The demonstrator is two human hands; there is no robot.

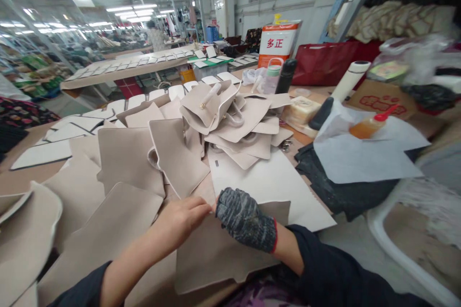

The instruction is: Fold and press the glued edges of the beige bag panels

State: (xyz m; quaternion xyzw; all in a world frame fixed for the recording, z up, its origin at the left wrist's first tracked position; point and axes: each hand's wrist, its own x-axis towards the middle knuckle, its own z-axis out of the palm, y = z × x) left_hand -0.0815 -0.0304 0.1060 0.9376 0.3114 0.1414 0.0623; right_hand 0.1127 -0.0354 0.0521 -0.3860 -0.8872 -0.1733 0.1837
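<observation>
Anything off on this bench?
Slightly: the orange bottle lies on its side on white paper, not upright; no spill visible. Also mismatched: the right hand is gloved, the left hand bare.

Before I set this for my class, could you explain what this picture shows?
No machine here: these are a person's own two hands, seen from a camera on the head, looking forward and down. The left hand is bare; the right hand wears a dark grey knit glove. They meet over a beige panel; what the fingertips hold is hidden. Nearby lie more beige panels, some with handles, and a white sheet. Rightward, a red-tipped bottle rests on white paper.
</observation>
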